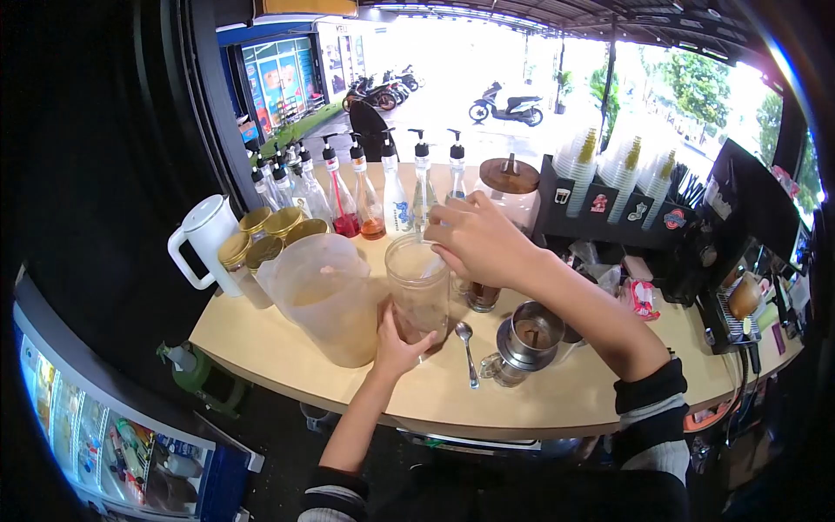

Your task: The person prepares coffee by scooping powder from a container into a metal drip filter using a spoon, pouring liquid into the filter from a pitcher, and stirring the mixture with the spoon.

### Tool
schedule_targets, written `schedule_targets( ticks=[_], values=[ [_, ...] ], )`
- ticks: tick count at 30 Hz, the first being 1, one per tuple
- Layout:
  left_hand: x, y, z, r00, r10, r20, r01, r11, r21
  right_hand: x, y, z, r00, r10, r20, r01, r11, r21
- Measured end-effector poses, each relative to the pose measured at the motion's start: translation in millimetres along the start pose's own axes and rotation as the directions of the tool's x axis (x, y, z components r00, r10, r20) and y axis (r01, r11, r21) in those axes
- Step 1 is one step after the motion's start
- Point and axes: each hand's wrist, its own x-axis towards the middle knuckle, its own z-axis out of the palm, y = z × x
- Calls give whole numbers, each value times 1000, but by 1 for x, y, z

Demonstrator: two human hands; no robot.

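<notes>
A tall clear container (419,291) stands on the wooden counter. Around its lower side my left hand (400,344) is wrapped, with the thumb and fingers on the wall. My right hand (478,239) is closed in a pinch above the container's rim, on what looks like a thin clear utensil that reaches into the opening. Left of the container is a large cloudy plastic pitcher (326,304) with tan contents. To the right lie a metal spoon (468,352) and a metal drip filter (531,335) on a glass mug (507,371). A glass of dark liquid (482,297) is partly behind my right hand.
Pump bottles (371,204) line the back edge. A white jug (209,235) and gold-lidded jars (283,222) stand left. Behind right are a wooden-lidded jar (510,178), a cup rack (609,204) and a dark screen (752,196). The counter's front edge (487,431) is near me.
</notes>
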Motion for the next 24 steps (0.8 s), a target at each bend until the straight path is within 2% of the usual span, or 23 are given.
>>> schedule_targets(
  ticks=[1,3,4,6,7,10,12,13,15,16,18,19,20,22,23,24],
  values=[
    [0,-3,1,1000,1,2,-1,1000,1,-6,1,-5,1000,2,-1,-2,1000,0],
    [0,-14,5,1000,-5,4,5,996,-92,-29,7,-16,982,68,-178,-39,986,162],
    [-2,-10,4,1000,-6,5,7,995,-95,-44,11,-18,982,69,-175,-40,986,161],
    [-2,-3,1,995,-94,-15,94,995,19,-85,17,-22,928,262,-263,-193,945,263],
    [-1,-1,0,992,-123,23,125,988,-93,-109,20,-21,907,349,-234,-255,899,355],
    [-14,1,-6,993,-114,-7,113,987,-117,-194,30,12,799,568,-197,-383,733,562],
    [-34,42,-8,990,-138,-11,134,980,-149,-243,31,39,682,725,-99,-534,586,610],
    [-49,48,-4,985,-139,-106,122,981,-153,-260,27,51,683,724,-101,-529,585,614],
    [-62,68,7,951,-90,-297,35,982,-186,-284,20,76,494,869,-27,-530,325,783],
    [-65,69,12,950,-92,-300,42,985,-169,-291,18,90,496,868,-17,-522,314,793],
    [-64,74,21,979,76,-187,-111,976,-185,-302,16,110,515,857,-15,-472,298,830],
    [-59,94,26,979,125,-159,-151,975,-161,-301,15,110,532,846,11,-430,259,865],
    [-55,106,31,981,113,-158,-137,979,-153,-303,12,111,535,845,26,-432,247,868],
    [-41,125,43,980,198,2,-184,916,-356,-303,12,111,530,844,79,-380,153,912],
    [-33,133,48,980,199,-2,-187,916,-356,-305,11,116,527,848,58,-342,149,928],
    [-25,140,52,978,189,84,-131,879,-458,-306,10,114,529,847,56,-340,151,928]
  ],
)
